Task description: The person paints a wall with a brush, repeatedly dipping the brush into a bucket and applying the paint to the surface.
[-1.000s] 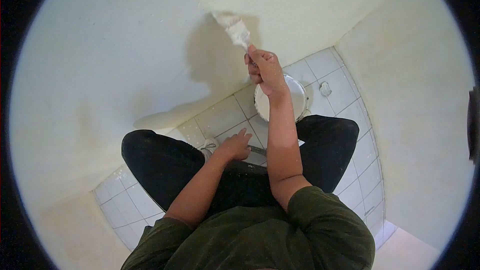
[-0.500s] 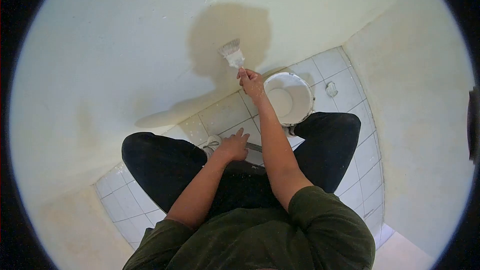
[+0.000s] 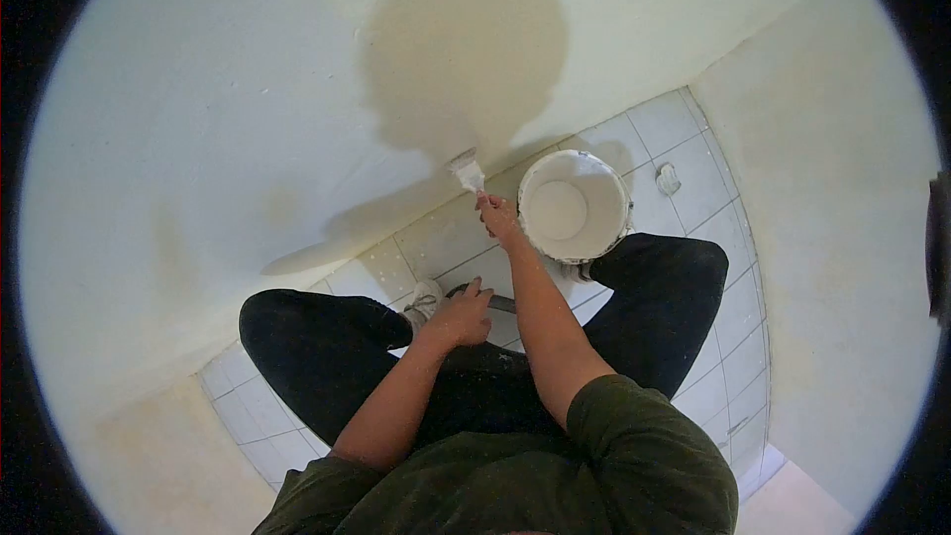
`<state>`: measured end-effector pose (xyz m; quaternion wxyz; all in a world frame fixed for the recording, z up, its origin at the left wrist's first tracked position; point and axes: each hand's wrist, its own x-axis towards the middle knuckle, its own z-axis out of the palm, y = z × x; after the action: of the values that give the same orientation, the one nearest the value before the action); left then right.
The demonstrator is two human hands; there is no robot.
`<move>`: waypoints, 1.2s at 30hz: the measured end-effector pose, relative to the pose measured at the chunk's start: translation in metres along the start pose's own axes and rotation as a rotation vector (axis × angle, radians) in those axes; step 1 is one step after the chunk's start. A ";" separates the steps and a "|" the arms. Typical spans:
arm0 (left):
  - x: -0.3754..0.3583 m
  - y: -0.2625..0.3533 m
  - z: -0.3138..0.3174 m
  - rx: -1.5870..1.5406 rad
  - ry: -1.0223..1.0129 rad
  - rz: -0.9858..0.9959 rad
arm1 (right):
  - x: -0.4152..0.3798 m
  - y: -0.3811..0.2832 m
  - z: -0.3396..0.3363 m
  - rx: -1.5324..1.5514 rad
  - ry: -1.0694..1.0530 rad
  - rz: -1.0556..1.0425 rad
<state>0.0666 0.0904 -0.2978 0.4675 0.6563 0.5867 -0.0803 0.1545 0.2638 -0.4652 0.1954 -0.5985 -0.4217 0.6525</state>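
Note:
My right hand [image 3: 498, 217] is closed round the handle of a paint-covered brush [image 3: 468, 171]. The bristles point up and to the left, at the lower part of the wall [image 3: 287, 109]; whether they touch it I cannot tell. Just right of that hand stands a white bucket [image 3: 621, 200] with pale liquid at its bottom. My left hand [image 3: 464, 318] hangs between my knees with its fingers apart, holding nothing, near a dark curved strip [image 3: 503, 303].
White floor tiles [image 3: 701, 178] run along the wall. A white crumpled lump [image 3: 668, 178] lies on them right of the bucket. A second wall [image 3: 832, 208] rises at the right. My knees are bent to both sides, with a shoe [image 3: 425, 299] beside my left hand.
My right hand and the brush have moved down towards the wall's base. The head shadow on the wall looks larger. The bucket and floor appear slightly shifted in view.

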 end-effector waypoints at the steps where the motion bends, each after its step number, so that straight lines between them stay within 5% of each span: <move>1: -0.003 0.004 -0.005 -0.004 -0.011 -0.014 | 0.004 0.008 0.000 0.003 0.000 0.027; 9: 0.000 -0.001 -0.008 0.001 -0.055 -0.077 | 0.095 0.113 0.021 -0.290 0.102 0.184; 14: -0.001 -0.002 -0.011 0.019 -0.074 -0.094 | 0.037 0.035 0.014 -0.187 0.126 0.304; 17: 0.000 -0.001 -0.009 0.030 -0.077 -0.095 | 0.059 0.057 0.013 -0.207 0.183 0.222; 21: -0.004 0.004 -0.015 0.012 -0.035 -0.071 | 0.009 -0.018 0.001 -0.064 0.110 0.087; 36: -0.023 0.034 -0.019 0.081 0.000 -0.025 | -0.084 -0.129 -0.027 0.167 0.019 -0.044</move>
<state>0.0804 0.0923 -0.2548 0.4397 0.6673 0.5910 -0.1098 0.1654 0.2823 -0.3104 0.2628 -0.5770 -0.3769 0.6753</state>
